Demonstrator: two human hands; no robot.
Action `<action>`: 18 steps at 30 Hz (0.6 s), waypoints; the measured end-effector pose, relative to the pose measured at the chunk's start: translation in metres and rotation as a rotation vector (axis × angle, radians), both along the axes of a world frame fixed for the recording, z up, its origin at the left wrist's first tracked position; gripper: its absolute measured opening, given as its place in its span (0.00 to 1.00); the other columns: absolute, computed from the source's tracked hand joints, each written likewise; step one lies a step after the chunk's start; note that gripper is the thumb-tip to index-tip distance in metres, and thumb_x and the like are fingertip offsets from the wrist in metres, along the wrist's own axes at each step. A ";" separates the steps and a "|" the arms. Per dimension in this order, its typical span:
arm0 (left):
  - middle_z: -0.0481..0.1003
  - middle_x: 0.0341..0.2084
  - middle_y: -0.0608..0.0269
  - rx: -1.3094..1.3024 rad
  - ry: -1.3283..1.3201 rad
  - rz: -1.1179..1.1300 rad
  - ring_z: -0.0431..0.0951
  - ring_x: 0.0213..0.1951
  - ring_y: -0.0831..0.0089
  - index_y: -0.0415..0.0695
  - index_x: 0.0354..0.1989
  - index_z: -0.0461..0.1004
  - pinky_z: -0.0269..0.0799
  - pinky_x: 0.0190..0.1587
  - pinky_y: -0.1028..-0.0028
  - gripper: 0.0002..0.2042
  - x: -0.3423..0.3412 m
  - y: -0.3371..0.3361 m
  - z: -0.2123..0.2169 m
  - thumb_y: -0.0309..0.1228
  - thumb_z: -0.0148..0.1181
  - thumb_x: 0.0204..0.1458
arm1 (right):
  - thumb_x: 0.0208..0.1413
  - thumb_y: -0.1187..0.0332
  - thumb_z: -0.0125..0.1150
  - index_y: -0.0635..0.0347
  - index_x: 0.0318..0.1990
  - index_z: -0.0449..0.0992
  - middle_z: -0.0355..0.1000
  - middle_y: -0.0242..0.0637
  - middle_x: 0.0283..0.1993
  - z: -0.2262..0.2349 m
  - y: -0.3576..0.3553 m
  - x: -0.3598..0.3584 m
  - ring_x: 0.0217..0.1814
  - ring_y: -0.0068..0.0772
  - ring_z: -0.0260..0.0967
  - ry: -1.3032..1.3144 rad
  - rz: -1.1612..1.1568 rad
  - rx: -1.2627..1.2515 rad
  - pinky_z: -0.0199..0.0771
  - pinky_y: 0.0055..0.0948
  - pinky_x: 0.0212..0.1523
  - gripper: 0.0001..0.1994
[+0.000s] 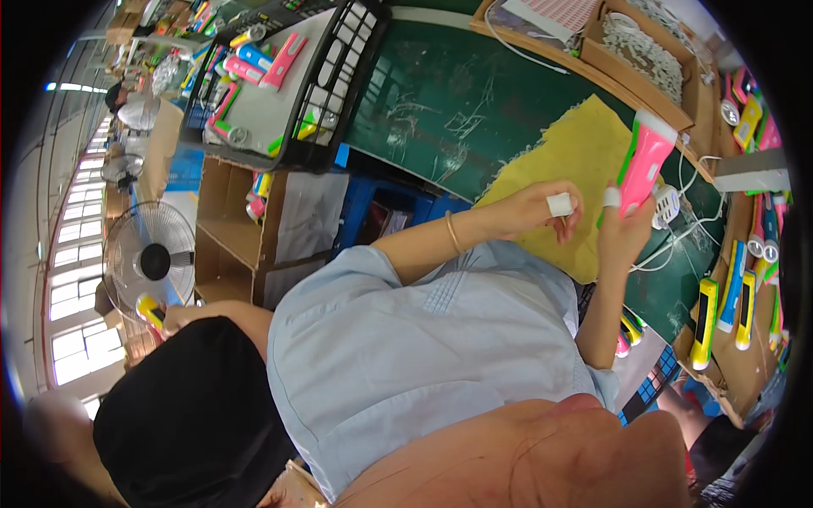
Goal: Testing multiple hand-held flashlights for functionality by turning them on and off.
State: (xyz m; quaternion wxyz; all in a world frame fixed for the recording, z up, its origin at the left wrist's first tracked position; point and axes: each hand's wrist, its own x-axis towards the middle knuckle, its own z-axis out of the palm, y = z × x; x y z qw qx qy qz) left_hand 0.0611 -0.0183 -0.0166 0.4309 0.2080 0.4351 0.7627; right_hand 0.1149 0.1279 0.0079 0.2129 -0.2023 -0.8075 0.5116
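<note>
My right hand (625, 233) is closed round a pink flashlight (645, 165) with a green strip along its side and a wide white head tilted up. White tape wraps a finger of that hand. Just left of it, my left hand (555, 210) hovers over the yellow cloth (584, 144), its fingers loosely curled and a white wrap on one of them. Whatever lies inside those fingers, if anything, is hidden. Beside my right hand is a white multi-port charger (666, 207) with white cables.
The cloth lies on a green worktable (432, 102). A black crate (339, 80) with colourful flashlights stands at the far left. Cardboard boxes (720, 372) with more flashlights are at right, and a box of small white parts (639, 59) sits behind. A person in a black cap (195, 415) is at left, near a fan (152, 262).
</note>
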 end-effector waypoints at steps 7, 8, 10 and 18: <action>0.69 0.36 0.61 -0.053 0.066 0.299 0.72 0.38 0.74 0.38 0.47 0.61 0.70 0.40 0.75 0.17 -0.008 0.034 0.009 0.34 0.51 0.53 | 0.53 0.71 0.52 0.70 0.56 0.55 0.63 0.48 0.49 -0.031 -0.030 0.032 0.50 0.37 0.62 0.091 0.240 0.140 0.60 0.29 0.51 0.24; 0.70 0.34 0.61 -0.019 -0.052 0.293 0.73 0.36 0.73 0.39 0.45 0.62 0.71 0.39 0.73 0.15 -0.013 0.036 0.010 0.34 0.51 0.52 | 0.53 0.72 0.52 0.70 0.55 0.56 0.63 0.46 0.47 -0.035 -0.028 0.035 0.47 0.35 0.63 0.142 0.231 -0.055 0.63 0.28 0.47 0.23; 0.70 0.28 0.61 -0.010 -0.104 0.316 0.74 0.29 0.71 0.41 0.39 0.63 0.74 0.32 0.71 0.12 -0.024 0.039 0.013 0.33 0.52 0.52 | 0.54 0.74 0.50 0.71 0.51 0.62 0.64 0.39 0.43 -0.042 -0.016 0.037 0.43 0.25 0.64 0.190 0.259 -0.345 0.66 0.21 0.41 0.17; 0.69 0.25 0.61 0.075 -0.438 0.097 0.72 0.22 0.70 0.42 0.39 0.63 0.72 0.23 0.70 0.12 -0.046 0.053 0.038 0.36 0.51 0.52 | 0.52 0.78 0.48 0.67 0.45 0.69 0.66 0.31 0.35 -0.063 0.002 0.043 0.37 0.19 0.62 0.044 0.160 -0.339 0.62 0.16 0.40 0.12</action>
